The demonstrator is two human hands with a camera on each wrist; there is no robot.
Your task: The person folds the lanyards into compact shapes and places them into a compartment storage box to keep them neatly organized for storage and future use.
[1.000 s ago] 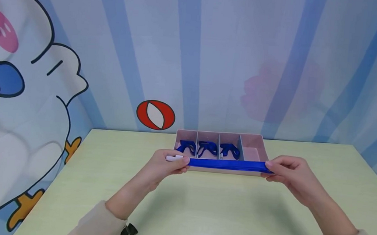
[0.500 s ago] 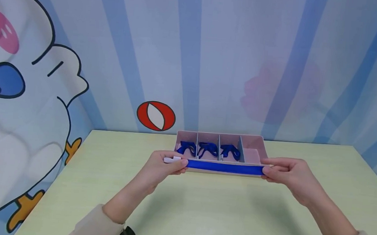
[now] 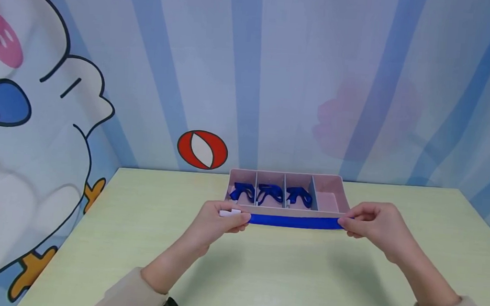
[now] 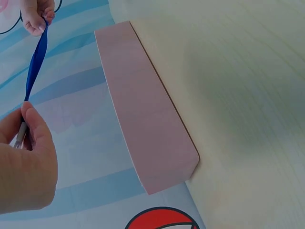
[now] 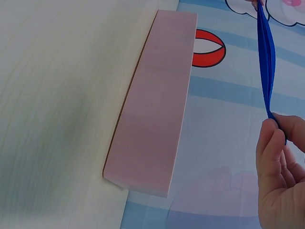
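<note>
A flat blue lanyard (image 3: 293,221) is stretched level between both hands, just in front of the pink box (image 3: 285,212). My left hand (image 3: 218,223) pinches its left end between thumb and fingers, and a whitish clip (image 3: 228,212) pokes out past the thumb. At the other end, my right hand (image 3: 374,230) pinches the band between thumb and forefinger. In the right wrist view the lanyard (image 5: 266,57) shows its layers lying together, slightly bowed apart. Folded blue lanyards (image 3: 243,192) lie in the three left compartments of the box; the rightmost compartment shows only its pink floor.
The box stands at the back of a pale wooden table (image 3: 286,281), close to the printed wall cloth (image 3: 285,79). Grey dividers (image 3: 314,194) split it into compartments. Bare tabletop stretches in front of and beside the box.
The lanyard has come down slightly, from across the box's front to its lower edge. My left hand has shifted a little right and down, so the visible span of band is shorter.
</note>
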